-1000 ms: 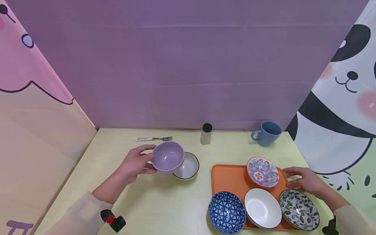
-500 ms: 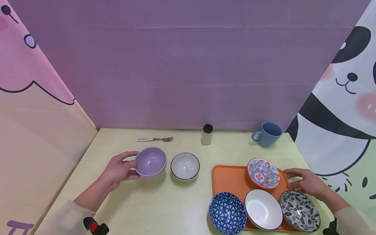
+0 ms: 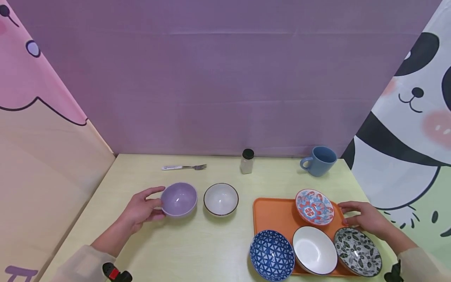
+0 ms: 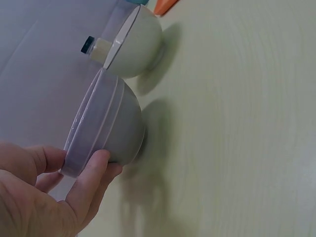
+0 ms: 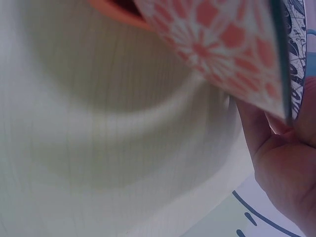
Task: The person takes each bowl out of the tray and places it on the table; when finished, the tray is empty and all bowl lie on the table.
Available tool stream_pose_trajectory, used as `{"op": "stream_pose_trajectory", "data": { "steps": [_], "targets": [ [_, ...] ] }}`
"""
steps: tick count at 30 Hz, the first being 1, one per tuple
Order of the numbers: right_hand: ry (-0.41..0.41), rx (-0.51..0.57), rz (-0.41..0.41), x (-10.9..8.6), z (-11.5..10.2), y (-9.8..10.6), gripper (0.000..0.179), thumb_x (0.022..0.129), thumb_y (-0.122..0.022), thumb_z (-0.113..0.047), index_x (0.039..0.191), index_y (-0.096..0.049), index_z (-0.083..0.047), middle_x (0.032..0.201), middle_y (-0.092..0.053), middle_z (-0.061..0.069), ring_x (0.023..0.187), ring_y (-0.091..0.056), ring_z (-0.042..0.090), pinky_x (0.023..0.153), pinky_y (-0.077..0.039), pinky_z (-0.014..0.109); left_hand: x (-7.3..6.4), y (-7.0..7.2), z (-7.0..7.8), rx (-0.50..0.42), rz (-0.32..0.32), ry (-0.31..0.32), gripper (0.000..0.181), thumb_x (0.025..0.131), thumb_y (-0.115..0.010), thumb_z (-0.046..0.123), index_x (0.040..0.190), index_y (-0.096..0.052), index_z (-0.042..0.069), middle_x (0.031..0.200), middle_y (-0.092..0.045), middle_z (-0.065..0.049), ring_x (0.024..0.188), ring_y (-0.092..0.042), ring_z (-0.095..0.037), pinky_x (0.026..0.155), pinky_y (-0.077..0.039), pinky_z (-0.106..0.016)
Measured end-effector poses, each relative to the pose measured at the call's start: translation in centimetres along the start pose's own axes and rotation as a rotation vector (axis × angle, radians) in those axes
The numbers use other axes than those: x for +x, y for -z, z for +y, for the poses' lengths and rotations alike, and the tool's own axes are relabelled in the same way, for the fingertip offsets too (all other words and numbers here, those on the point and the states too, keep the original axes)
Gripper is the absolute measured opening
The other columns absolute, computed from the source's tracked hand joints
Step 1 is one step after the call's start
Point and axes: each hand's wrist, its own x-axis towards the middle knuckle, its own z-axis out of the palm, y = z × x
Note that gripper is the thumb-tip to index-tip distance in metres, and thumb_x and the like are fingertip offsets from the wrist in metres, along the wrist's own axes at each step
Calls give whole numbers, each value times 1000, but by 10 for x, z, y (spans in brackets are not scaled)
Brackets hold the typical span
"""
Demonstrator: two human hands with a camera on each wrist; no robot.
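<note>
My left hand (image 3: 142, 207) pinches the near-left rim of a lilac bowl (image 3: 179, 199). Its thumb and fingers also show at the bowl's side in the left wrist view, with the bowl upright close over the table. Beside it on the right stands a white bowl with a dark rim (image 3: 220, 199). My right hand (image 3: 366, 217) rests at the right edge of an orange tray (image 3: 273, 215), fingers loosely bent. Closest to it are a red-and-blue patterned bowl (image 3: 314, 206) and a black leaf-patterned bowl (image 3: 357, 252), whose red-patterned outside (image 5: 212, 44) fills the right wrist view's top.
A white bowl (image 3: 314, 250) and a blue triangle-patterned bowl (image 3: 272, 254) crowd the tray's front. Along the back of the table lie a fork (image 3: 184, 167), a black-capped shaker (image 3: 247, 161) and a blue mug (image 3: 318, 160). A purple backdrop (image 3: 225, 78) rises behind.
My left hand has carried the lilac bowl leftward, away from overlapping the dark-rimmed white bowl, then lowered it toward the table. The right hand has stayed at the tray edge.
</note>
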Motion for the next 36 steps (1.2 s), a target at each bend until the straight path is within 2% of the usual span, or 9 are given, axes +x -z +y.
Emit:
{"op": "stream_pose_trajectory", "data": {
  "steps": [11,23,30,36],
  "targets": [
    [17,-11,2,1,-3,-2,60,91,-74,-7,145,-51,4,134,-56,31,97,-68,24,79,-65,40,2,-2,-8,-19,-11,9,65,92,-57,-6,154,-41,3,114,-69,-25,80,-75,-27,76,-65,-44],
    [17,14,-13,1,-3,2,61,90,-75,-8,144,-51,4,136,-55,33,97,-69,25,79,-65,42,2,5,-14,-18,-96,5,67,99,-59,0,160,-32,6,136,-58,-35,91,-75,-31,79,-65,-44],
    [1,30,-16,1,-2,1,62,89,-76,-9,144,-51,3,136,-55,32,97,-69,25,80,-65,42,0,7,-18,-42,-113,7,67,101,-60,2,161,-30,8,140,-56,-35,96,-75,-28,82,-65,-44],
    [5,24,-20,1,0,3,63,88,-77,-10,144,-51,4,133,-58,30,96,-68,25,79,-65,42,-2,8,-21,16,-139,-35,67,102,-60,4,161,-29,6,141,-53,-37,101,-74,-28,85,-64,-44]
  ]
}}
